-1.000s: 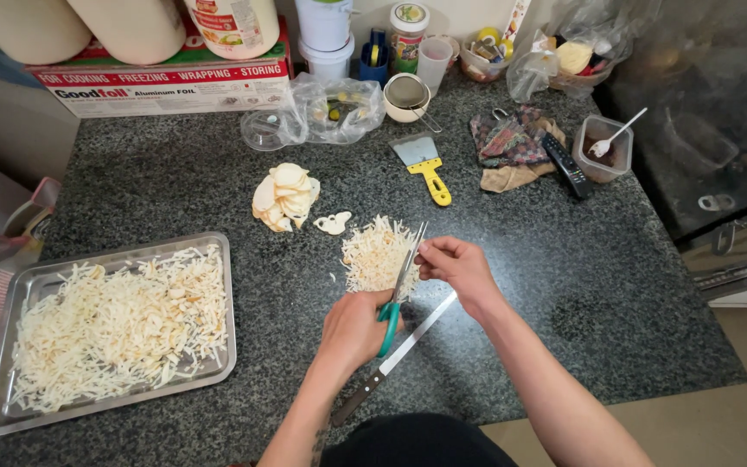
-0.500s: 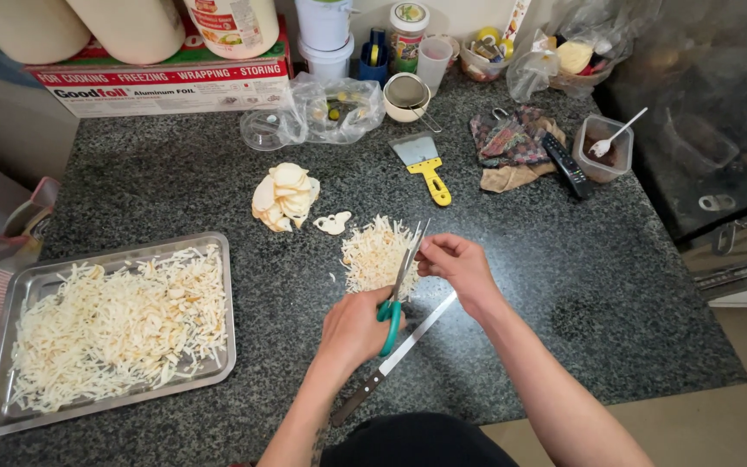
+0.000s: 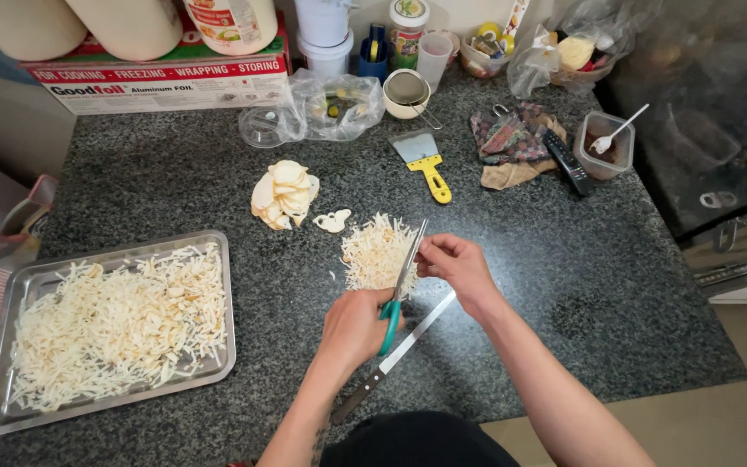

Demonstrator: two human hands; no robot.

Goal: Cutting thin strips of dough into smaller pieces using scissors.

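Observation:
My left hand [image 3: 354, 329] grips the teal handles of a pair of scissors [image 3: 401, 284], blades pointing away over a small heap of pale shreds [image 3: 373, 253]. My right hand [image 3: 456, 266] pinches at the blades near their tip; what it holds is too small to see. A long knife [image 3: 395, 355] lies on the dark granite counter [image 3: 564, 285] under my hands. Left of them stands a metal tray [image 3: 10, 290] full of the same pale shreds. A stack of pale slices [image 3: 283, 194] and one loose slice [image 3: 334, 221] lie beyond the heap.
A yellow-handled scraper [image 3: 425, 164], a black remote [image 3: 567, 162], a cloth [image 3: 512, 143], a plastic tub with a spoon [image 3: 605, 143], a clear bag [image 3: 335, 105], a strainer cup [image 3: 407, 92], jars and a long foil box [image 3: 166, 79] stand along the back. The counter's right edge drops off.
Almost nothing differs; my hands stay at the scissors over the heap, with the right hand shifted slightly along the blades.

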